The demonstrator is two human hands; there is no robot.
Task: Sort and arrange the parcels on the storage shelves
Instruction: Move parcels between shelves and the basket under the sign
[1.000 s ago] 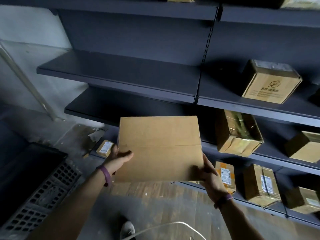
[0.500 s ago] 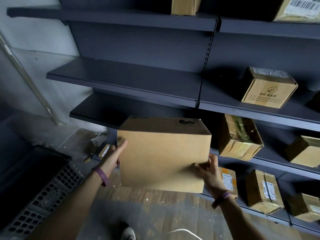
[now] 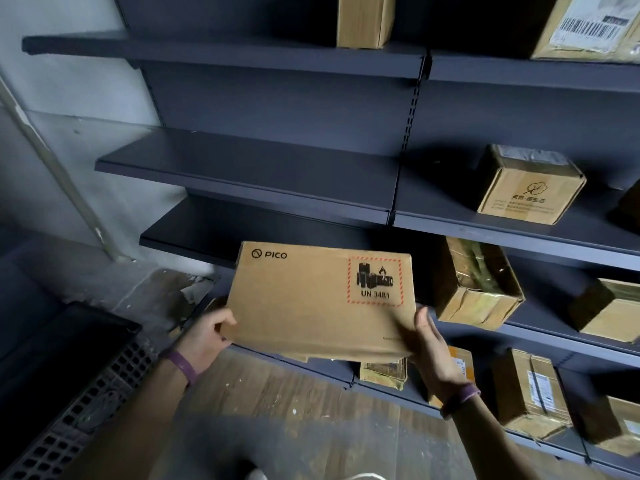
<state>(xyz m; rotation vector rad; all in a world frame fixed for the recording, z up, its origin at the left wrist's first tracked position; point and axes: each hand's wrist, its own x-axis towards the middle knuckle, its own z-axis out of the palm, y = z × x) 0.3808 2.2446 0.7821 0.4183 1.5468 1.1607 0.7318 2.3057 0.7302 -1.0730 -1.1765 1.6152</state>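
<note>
Aloft, left hand (image 3: 207, 336), right hand (image 3: 434, 353) fingers gripping PICO box (image 3: 322, 303) lower corners, shelf (image 3: 259, 162) edge above.

Flat brown PICO box (image 3: 322, 299), battery warning label facing me, tilted in front of my dark grey shelves (image 3: 249, 174).

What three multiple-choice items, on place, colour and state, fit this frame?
1. Where is the PICO box? A) on the top shelf B) held before the shelves C) on the floor
2. What colour are the wristbands? A) purple B) green C) white
3. How is the box held? A) by one hand alone B) by left hand and right hand at its lower corners C) by no hand
B: it hangs in air before the shelves. A: both bands look purple. B: a hand clasps each lower corner.
</note>
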